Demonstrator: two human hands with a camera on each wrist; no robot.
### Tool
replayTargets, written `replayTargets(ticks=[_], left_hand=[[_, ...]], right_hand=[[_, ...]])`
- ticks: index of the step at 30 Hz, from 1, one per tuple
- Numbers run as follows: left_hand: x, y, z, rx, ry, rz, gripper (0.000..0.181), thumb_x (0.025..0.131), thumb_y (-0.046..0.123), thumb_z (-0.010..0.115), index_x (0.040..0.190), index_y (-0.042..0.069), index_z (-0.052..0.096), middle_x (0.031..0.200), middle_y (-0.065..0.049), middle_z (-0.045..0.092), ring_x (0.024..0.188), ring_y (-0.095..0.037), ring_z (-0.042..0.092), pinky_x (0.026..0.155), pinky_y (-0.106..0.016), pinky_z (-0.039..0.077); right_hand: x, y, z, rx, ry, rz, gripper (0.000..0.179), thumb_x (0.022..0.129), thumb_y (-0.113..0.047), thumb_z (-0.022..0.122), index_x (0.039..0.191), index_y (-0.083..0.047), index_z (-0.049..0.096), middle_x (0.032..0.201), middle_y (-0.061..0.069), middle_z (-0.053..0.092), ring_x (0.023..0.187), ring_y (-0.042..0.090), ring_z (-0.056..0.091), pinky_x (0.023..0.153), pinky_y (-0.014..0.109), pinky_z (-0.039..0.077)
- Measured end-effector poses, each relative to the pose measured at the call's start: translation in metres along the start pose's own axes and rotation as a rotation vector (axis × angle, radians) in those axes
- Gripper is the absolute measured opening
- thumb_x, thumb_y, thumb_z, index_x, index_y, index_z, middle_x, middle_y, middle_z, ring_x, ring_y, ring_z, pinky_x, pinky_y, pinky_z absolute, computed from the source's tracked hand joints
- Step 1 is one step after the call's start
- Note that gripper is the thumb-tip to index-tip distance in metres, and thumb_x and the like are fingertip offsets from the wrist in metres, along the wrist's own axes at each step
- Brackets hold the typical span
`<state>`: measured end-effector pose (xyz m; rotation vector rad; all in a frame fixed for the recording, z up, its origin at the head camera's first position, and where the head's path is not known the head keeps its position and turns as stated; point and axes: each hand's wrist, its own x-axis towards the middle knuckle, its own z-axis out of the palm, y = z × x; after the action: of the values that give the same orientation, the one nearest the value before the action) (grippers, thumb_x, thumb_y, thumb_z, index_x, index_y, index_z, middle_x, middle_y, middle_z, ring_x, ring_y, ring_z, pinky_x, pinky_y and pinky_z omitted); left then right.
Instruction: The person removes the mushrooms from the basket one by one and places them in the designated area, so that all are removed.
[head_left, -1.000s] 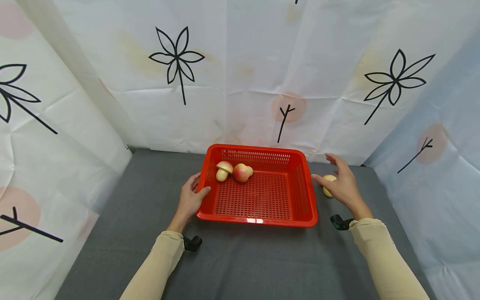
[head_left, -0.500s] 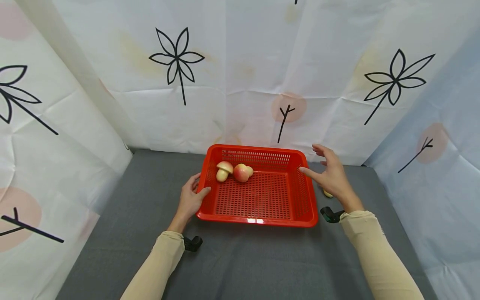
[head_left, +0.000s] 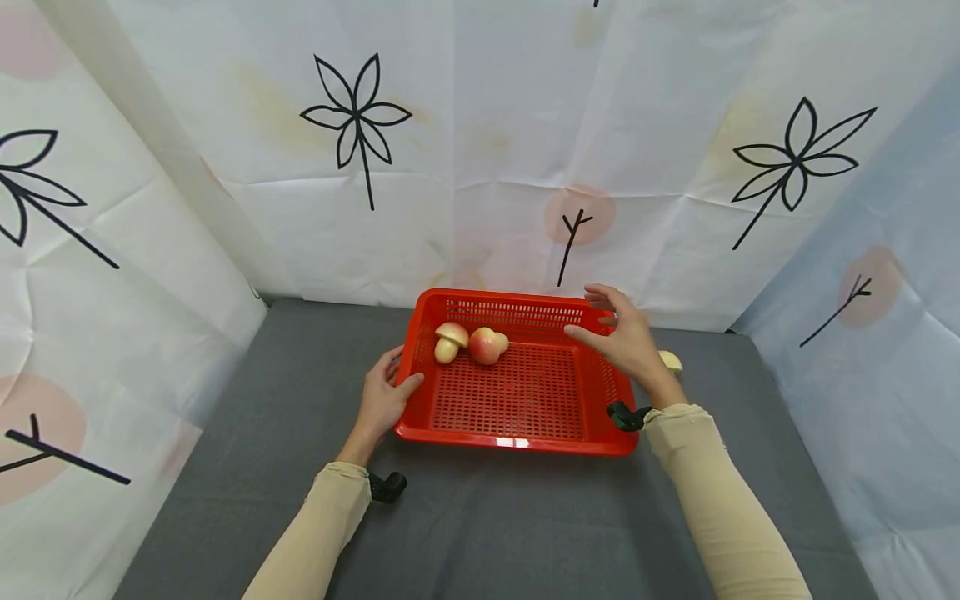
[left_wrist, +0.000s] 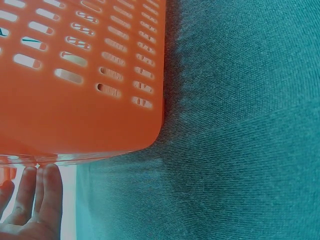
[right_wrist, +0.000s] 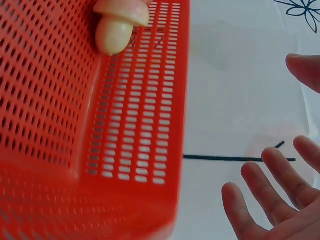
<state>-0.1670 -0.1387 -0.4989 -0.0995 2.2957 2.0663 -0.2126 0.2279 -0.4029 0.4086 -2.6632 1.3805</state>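
A red plastic basket [head_left: 517, 442] stands on the grey cloth. Two toy mushrooms with red and cream caps lie in its left part: one upright mushroom [head_left: 446, 352], one mushroom on its side [head_left: 483, 345]. At the basket's left end, my left hand [head_left: 380, 400] grips the rim, thumb over the edge and fingers against the outside. My right hand [head_left: 624, 340] hovers over the right back corner, fingers apart and holding nothing. Past the right wrist, a pale yellow mushroom [head_left: 671, 362] sits on the cloth, partly hidden by the arm.
White fabric walls [head_left: 487, 150] with plant drawings enclose the back and both sides. The grey cloth [head_left: 480, 533] stretches in front of the basket and to either side. Each wrist carries a small black camera.
My right hand has moved left from beside the pale mushroom to above the basket's right end, uncovering part of that mushroom. The left hand, basket and two mushrooms inside stay put.
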Motion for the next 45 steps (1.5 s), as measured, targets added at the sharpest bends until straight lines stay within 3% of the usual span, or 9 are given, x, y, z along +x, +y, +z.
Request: replayTargets(ticks=[8, 19, 32, 40, 45], left_hand=[[0.001, -0.003, 0.001, 0.007, 0.010, 0.027, 0.061, 0.097, 0.003, 0.066, 0.152, 0.003, 0.040, 0.140, -0.026, 0.055, 0.120, -0.043, 0.061, 0.094, -0.057, 0.053], [0.002, -0.004, 0.001, -0.004, 0.018, 0.036, 0.062, 0.095, -0.001, 0.066, 0.152, 0.002, 0.040, 0.138, -0.026, 0.056, 0.119, -0.042, 0.061, 0.095, -0.058, 0.053], [0.002, -0.005, 0.000, -0.007, 0.013, 0.029, 0.061, 0.097, 0.002, 0.066, 0.153, 0.003, 0.040, 0.139, -0.025, 0.056, 0.121, -0.041, 0.060, 0.096, -0.056, 0.053], [0.002, -0.007, 0.000, 0.004, 0.024, 0.037, 0.060, 0.097, 0.002, 0.067, 0.152, 0.002, 0.041, 0.139, -0.025, 0.056, 0.121, -0.040, 0.060, 0.097, -0.055, 0.052], [-0.009, 0.017, 0.002, 0.012, 0.005, 0.030, 0.061, 0.097, -0.002, 0.064, 0.152, -0.005, 0.038, 0.140, -0.031, 0.053, 0.122, -0.045, 0.058, 0.097, -0.058, 0.052]], right_hand=[[0.008, 0.003, 0.020, 0.012, -0.056, 0.050, 0.063, 0.088, -0.026, 0.081, 0.141, -0.006, 0.055, 0.136, 0.018, 0.058, 0.127, 0.036, 0.051, 0.107, 0.057, 0.041], [0.016, 0.013, 0.049, 0.098, -0.116, 0.064, 0.052, 0.088, -0.024, 0.082, 0.132, -0.003, 0.061, 0.129, 0.016, 0.062, 0.119, 0.034, 0.058, 0.101, 0.056, 0.048], [0.023, 0.018, 0.080, 0.060, -0.176, 0.140, 0.054, 0.089, -0.025, 0.081, 0.133, -0.004, 0.060, 0.127, 0.018, 0.063, 0.117, 0.037, 0.059, 0.098, 0.052, 0.050], [0.029, 0.021, 0.096, 0.015, -0.202, 0.124, 0.055, 0.087, -0.019, 0.082, 0.133, -0.001, 0.059, 0.124, 0.019, 0.063, 0.118, 0.035, 0.059, 0.101, 0.052, 0.049], [0.033, 0.021, 0.104, 0.001, -0.216, 0.113, 0.053, 0.086, -0.013, 0.082, 0.133, 0.000, 0.059, 0.125, 0.020, 0.063, 0.120, 0.036, 0.058, 0.102, 0.052, 0.048]])
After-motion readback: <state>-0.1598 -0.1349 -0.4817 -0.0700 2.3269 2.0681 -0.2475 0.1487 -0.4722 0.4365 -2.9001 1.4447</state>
